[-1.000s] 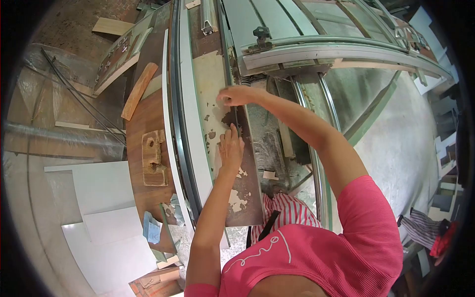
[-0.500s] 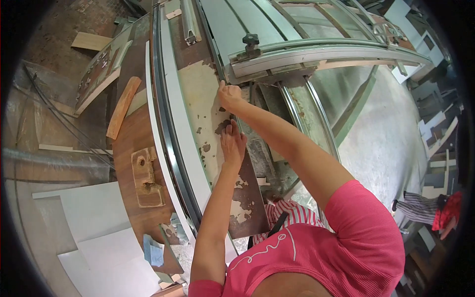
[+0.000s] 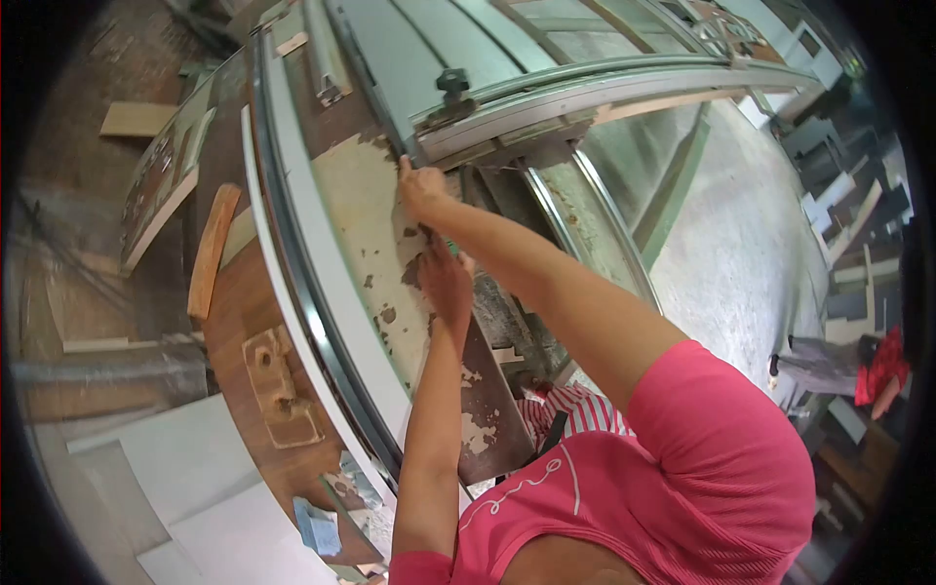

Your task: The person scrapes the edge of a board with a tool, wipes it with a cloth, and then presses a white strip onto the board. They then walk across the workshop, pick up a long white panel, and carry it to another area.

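Observation:
My right hand (image 3: 423,192) is closed at the far edge of a long worn board (image 3: 359,210), its fingers curled beside the dark metal edge of the sliding table (image 3: 375,93). What it grips, if anything, is hidden. Nearer to me, my left hand (image 3: 446,281) is at the same board's right edge, below the right wrist. Its fingers are bent around something small and dark with a hint of green, which I cannot make out. The board's cream surface is flaking, with brown patches toward my body.
A metal rail (image 3: 302,263) runs along the board's left side. Beyond it lie an orange-brown wood strip (image 3: 213,252) and a wooden block with holes (image 3: 281,388). A crossbar with a black knob (image 3: 451,82) spans the table. White panels (image 3: 175,453) lie at lower left.
The view has shifted, so the machine appears farther left. My left hand's fingers, previously laid on the board, now curl at its edge. My right hand stays at the metal edge.

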The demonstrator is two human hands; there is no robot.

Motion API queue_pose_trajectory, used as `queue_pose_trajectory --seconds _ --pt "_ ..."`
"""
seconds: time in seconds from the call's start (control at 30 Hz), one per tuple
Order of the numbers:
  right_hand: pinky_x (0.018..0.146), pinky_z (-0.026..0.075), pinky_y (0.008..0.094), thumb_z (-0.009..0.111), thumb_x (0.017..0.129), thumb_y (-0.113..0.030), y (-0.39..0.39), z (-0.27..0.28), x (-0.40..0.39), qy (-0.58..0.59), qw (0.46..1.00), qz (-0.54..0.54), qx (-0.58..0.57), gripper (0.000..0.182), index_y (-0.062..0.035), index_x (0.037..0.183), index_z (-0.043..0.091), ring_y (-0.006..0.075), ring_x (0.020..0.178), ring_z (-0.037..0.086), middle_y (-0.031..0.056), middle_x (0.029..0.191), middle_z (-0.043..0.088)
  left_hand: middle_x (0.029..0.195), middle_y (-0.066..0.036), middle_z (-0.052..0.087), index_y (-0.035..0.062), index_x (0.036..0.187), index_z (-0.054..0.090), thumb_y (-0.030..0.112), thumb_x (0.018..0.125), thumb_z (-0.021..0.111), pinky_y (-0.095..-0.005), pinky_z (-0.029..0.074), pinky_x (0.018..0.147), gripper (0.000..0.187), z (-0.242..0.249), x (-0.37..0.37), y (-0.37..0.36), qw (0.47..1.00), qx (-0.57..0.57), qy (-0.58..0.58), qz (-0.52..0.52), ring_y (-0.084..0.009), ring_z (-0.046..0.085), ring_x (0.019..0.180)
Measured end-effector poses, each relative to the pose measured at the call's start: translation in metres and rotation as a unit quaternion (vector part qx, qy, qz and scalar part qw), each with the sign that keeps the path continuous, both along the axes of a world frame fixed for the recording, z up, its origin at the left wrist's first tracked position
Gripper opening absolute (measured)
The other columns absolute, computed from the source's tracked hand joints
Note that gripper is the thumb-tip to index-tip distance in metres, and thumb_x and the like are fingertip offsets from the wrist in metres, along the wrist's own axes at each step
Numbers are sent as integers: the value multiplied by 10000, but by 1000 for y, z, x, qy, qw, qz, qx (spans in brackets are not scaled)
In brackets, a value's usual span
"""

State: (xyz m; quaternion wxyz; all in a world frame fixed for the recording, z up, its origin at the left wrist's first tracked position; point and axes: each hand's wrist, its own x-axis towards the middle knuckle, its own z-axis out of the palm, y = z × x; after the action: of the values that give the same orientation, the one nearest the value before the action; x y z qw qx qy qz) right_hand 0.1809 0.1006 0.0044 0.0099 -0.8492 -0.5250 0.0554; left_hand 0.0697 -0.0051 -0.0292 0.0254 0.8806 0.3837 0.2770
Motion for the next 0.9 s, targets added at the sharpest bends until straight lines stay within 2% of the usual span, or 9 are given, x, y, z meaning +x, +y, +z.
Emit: queue_pose_trajectory --seconds 0.1,0.17,0.3,0.4,0.47,0.5,0.53,0.63,0.9 --pt "628 482 285 599 715 -151 10 10 -7 -11 998 -13 -54 792 71 1330 150 189 801 625 97 910 634 924 -122 494 27 1136 441 185 725 584 -356 427 672 463 -17 3 13 999 3 -34 -38 -269 505 808" --pt "555 487 305 627 692 -172 27 -1 -4 21 998 -52 -21 845 71 1333 133 186 744 629 85 875 640 916 -118 481 24 1097 456 180 733 581 -354 434 665 416 -9 1 14 996 45 68 -30 -283 501 822" --pt "413 452 316 655 654 -183 30 19 -11 29 996 -36 -74 890 77 1330 138 170 623 612 41 789 638 843 -100 455 41 1061 447 230 785 543 -371 440 672 348 -10 -1 10 996 -47 -75 -27 -291 506 825" --pt "373 446 301 606 701 -155 30 28 -11 11 994 -28 -104 686 29 1295 313 166 603 608 126 1312 390 877 -122 481 51 1076 437 285 806 519 -374 446 699 367 -27 -6 19 966 -209 -140 -65 -269 526 850" --pt "463 471 298 587 731 -181 39 20 -9 20 996 -45 -77 797 59 1337 129 166 650 619 42 825 640 905 -134 492 55 1080 438 296 812 514 -369 449 707 368 2 -1 13 957 -251 -143 -14 -255 535 870" --pt "497 479 293 548 772 -189 44 11 -7 24 997 -65 -42 727 50 1335 154 176 687 625 56 843 640 933 -145 503 59 1084 438 307 818 508 -363 452 715 370 13 2 14 945 -293 -145 28 -241 543 890" --pt "531 487 287 509 813 -198 51 1 -4 29 996 -85 -8 659 40 1332 180 186 724 632 71 862 641 1002 -144 511 58 1124 428 292 816 511 -354 469 699 396 -1 3 25 980 -195 -15 36 -253 541 932" --pt "600 497 284 442 864 -234 63 5 5 114 989 -93 12 574 31 1321 218 209 789 632 98 901 636 969 -123 514 57 1150 426 262 802 522 -353 487 677 415 -19 8 40 998 -20 40 40 -269 547 891" --pt "616 509 285 549 819 -127 84 20 15 69 994 -86 -19 562 17 1287 275 219 813 632 93 949 629 929 -88 506 56 1149 446 242 758 556 -329 496 651 446 1 23 71 998 -6 59 24 -242 544 817"
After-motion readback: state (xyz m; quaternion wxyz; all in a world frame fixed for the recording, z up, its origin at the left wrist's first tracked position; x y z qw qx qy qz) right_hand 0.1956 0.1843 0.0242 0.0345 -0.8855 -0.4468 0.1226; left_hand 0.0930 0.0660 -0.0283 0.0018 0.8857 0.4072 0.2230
